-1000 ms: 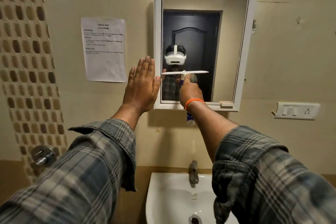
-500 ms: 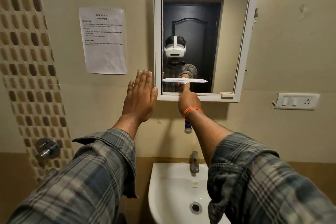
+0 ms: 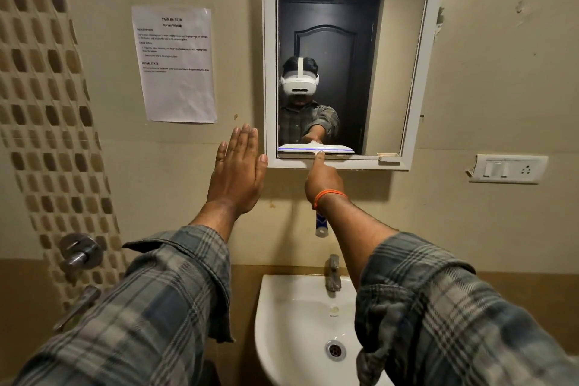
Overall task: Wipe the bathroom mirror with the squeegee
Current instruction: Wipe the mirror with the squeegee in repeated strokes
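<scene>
The right hand (image 3: 324,180) grips the handle of the squeegee (image 3: 315,149), fingers curled round it and the index finger stretched straight up along the neck toward the blade. The blade lies level across the bottom of the mirror (image 3: 351,72), against the glass just above the lower rail of the white frame (image 3: 269,72), covering the left and middle part of the mirror's width. The blue-and-white end of the handle sticks out below the wrist, beside an orange wristband (image 3: 329,196). The left hand (image 3: 238,172) is flat and open, fingers straight and close together, palm toward the wall tile just left of the frame's lower corner; whether it touches the wall cannot be told. Both forearms come out of rolled plaid sleeves (image 3: 156,307). In the glass there is the reflection of a person in a white headset reaching forward, with a dark panelled door behind. A small pale tab (image 3: 388,155) sits at the lower right of the glass. Left of the mirror a printed sheet of paper (image 3: 175,64) is stuck to the wall, and further left runs a strip of brown mosaic tile (image 3: 40,103) with a chrome valve (image 3: 80,252) at its foot. A switch plate (image 3: 506,168) is on the wall to the right. Below the mirror stand a white basin (image 3: 300,323) and its tap (image 3: 333,273).
</scene>
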